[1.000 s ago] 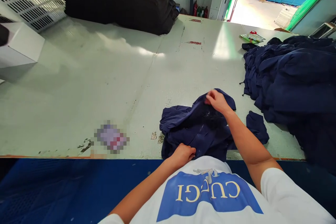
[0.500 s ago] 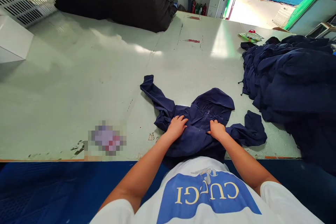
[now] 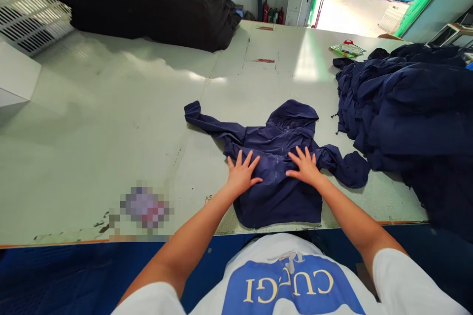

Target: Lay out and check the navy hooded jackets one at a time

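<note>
head view, clock directions taken from the wearer, 12 straight ahead. both hands open and flat, fingers spread, palms down, nothing gripped. left hand (image 3: 243,173) rests near the left edge of a navy hooded jacket (image 3: 276,157), right hand (image 3: 303,167) on its right side, the two well apart with the jacket's zip line between them.

jacket lies flat, front up, on a pale green work table (image 3: 111,133), at 12 from the wearer, near the table's front edge. hood points to 12. one sleeve stretches out toward 10; the other curls toward 3 and ends just beside a big heap of navy clothes (image 3: 414,108) at 2.

farther out: black bundle (image 3: 148,10) at 11, at the table's far side. green packet (image 3: 347,49) at 1, just past the heap. white box (image 3: 15,74) at 10, at the table's left. blurred patch (image 3: 144,206) on the table at 9–10, too hidden to tell.
</note>
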Action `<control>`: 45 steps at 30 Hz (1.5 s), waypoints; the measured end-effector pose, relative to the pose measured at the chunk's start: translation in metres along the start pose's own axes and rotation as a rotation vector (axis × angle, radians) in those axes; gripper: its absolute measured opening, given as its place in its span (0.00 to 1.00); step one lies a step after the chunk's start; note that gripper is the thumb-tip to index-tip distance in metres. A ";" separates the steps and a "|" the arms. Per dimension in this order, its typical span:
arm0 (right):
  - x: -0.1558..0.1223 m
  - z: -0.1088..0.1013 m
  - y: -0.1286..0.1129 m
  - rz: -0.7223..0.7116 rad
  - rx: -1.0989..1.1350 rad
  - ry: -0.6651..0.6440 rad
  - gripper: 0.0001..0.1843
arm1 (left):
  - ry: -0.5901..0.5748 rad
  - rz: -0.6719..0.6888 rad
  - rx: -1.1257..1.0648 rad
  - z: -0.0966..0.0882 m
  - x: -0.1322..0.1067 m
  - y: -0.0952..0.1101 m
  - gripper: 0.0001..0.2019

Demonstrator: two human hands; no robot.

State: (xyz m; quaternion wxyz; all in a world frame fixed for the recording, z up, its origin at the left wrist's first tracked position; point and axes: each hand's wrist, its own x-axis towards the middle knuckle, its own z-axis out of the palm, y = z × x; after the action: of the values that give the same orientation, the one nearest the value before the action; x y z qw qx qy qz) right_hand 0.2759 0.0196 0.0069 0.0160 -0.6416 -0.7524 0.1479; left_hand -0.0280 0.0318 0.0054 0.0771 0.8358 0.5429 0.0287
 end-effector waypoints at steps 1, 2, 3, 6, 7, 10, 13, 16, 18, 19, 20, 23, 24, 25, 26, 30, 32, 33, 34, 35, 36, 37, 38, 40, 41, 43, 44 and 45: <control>-0.027 0.012 -0.002 -0.063 -0.024 -0.034 0.47 | -0.008 -0.021 -0.023 0.010 -0.024 -0.001 0.38; -0.056 0.025 -0.004 -0.096 -0.047 -0.061 0.50 | 0.005 -0.037 -0.057 0.021 -0.048 -0.003 0.36; -0.086 0.038 -0.004 -0.134 -0.067 -0.072 0.50 | 0.046 -0.034 -0.100 0.032 -0.071 -0.006 0.35; -0.160 0.072 0.004 -0.199 -0.063 0.001 0.46 | 0.289 -0.092 -0.240 0.059 -0.121 -0.020 0.32; -0.175 0.079 0.008 -0.195 -0.049 0.051 0.43 | 0.372 -0.168 -0.271 0.065 -0.128 -0.025 0.30; -0.180 0.085 0.016 -0.152 0.014 0.190 0.27 | 0.439 -0.400 -0.315 0.071 -0.123 -0.041 0.24; -0.139 0.069 0.012 -0.105 0.105 0.199 0.10 | 0.333 -0.421 -0.378 0.061 -0.088 -0.043 0.20; -0.085 0.027 0.000 -0.083 0.258 0.109 0.10 | 0.288 -0.402 -0.549 0.042 -0.044 -0.032 0.16; -0.058 -0.013 -0.008 -0.085 0.377 0.147 0.12 | 0.253 -0.378 -0.662 0.024 -0.021 -0.024 0.12; -0.050 -0.036 -0.010 -0.088 0.422 0.204 0.14 | 0.238 -0.362 -0.697 0.013 -0.013 -0.022 0.12; -0.046 -0.060 -0.011 -0.091 0.451 0.278 0.16 | 0.238 -0.356 -0.722 0.001 -0.009 -0.022 0.13; -0.060 -0.126 -0.005 -0.059 0.477 0.507 0.19 | 0.349 -0.421 -0.820 -0.042 -0.021 -0.034 0.21; -0.073 -0.143 0.000 -0.024 0.476 0.565 0.19 | 0.396 -0.465 -0.854 -0.057 -0.034 -0.042 0.23; -0.089 -0.156 0.007 0.018 0.479 0.592 0.19 | 0.410 -0.509 -0.876 -0.071 -0.050 -0.051 0.25; -0.106 -0.165 0.016 0.058 0.490 0.562 0.19 | 0.362 -0.542 -0.872 -0.083 -0.069 -0.061 0.26; -0.166 -0.156 0.052 0.132 0.538 -0.219 0.20 | -0.351 -0.527 -0.587 -0.104 -0.140 -0.094 0.24; -0.172 -0.132 0.059 0.165 0.501 -0.553 0.24 | -0.434 -0.458 -0.341 -0.099 -0.149 -0.097 0.23; -0.166 -0.117 0.056 0.171 0.460 -0.571 0.25 | -0.354 -0.420 -0.238 -0.094 -0.144 -0.093 0.24; -0.156 -0.101 0.050 0.160 0.401 -0.499 0.26 | -0.237 -0.369 -0.162 -0.086 -0.133 -0.086 0.27; -0.142 -0.083 0.041 0.131 0.321 -0.377 0.26 | -0.120 -0.307 -0.112 -0.077 -0.118 -0.075 0.30; -0.126 -0.065 0.031 0.086 0.225 -0.247 0.26 | -0.031 -0.232 -0.081 -0.065 -0.101 -0.062 0.33; -0.111 -0.046 0.020 0.050 0.121 -0.155 0.29 | 0.000 -0.150 -0.058 -0.052 -0.084 -0.047 0.36; -0.099 -0.028 0.011 0.039 0.021 -0.125 0.36 | -0.020 -0.095 -0.032 -0.037 -0.071 -0.033 0.38; -0.090 0.007 0.002 0.048 -0.087 -0.160 0.45 | -0.129 -0.058 0.003 -0.007 -0.061 -0.009 0.38; -0.095 0.021 0.002 0.058 -0.106 -0.182 0.46 | -0.164 -0.069 0.017 0.007 -0.067 -0.001 0.37; -0.120 0.042 0.010 0.082 -0.103 -0.203 0.43 | -0.179 -0.071 0.037 0.027 -0.094 0.009 0.35; -0.136 0.048 0.015 0.098 -0.098 -0.208 0.41 | -0.173 -0.048 0.039 0.032 -0.111 0.011 0.34; -0.150 0.049 0.018 0.118 -0.096 -0.220 0.40 | -0.172 -0.011 0.029 0.033 -0.126 0.013 0.31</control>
State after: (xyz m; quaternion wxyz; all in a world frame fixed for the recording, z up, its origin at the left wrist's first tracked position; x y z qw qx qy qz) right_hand 0.3096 -0.1337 -0.0195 -0.1060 -0.6646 -0.7169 0.1820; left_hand -0.0634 -0.0916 -0.0201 0.1113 0.8333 0.5390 -0.0514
